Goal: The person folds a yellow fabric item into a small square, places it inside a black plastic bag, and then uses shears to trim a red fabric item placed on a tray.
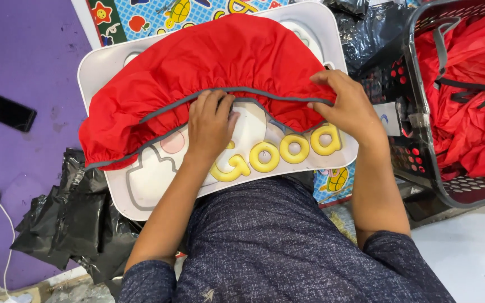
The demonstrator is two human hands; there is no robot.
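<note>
Head view: a red elastic-edged cover (pixel 220 62) lies on a white lap tray (pixel 152 185), its long axis running left to right, its grey-trimmed opening facing the person. The left hand (pixel 211 120) presses curled fingers onto the hem; the right hand (pixel 346 104) pinches the hem's right end. A basket (pixel 422 84) of red fabric stands at right.

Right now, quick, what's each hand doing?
Left hand: fingers curled under the grey hem of the red cover, gripping it.
Right hand: closed on the same hem at the cover's right end.
</note>
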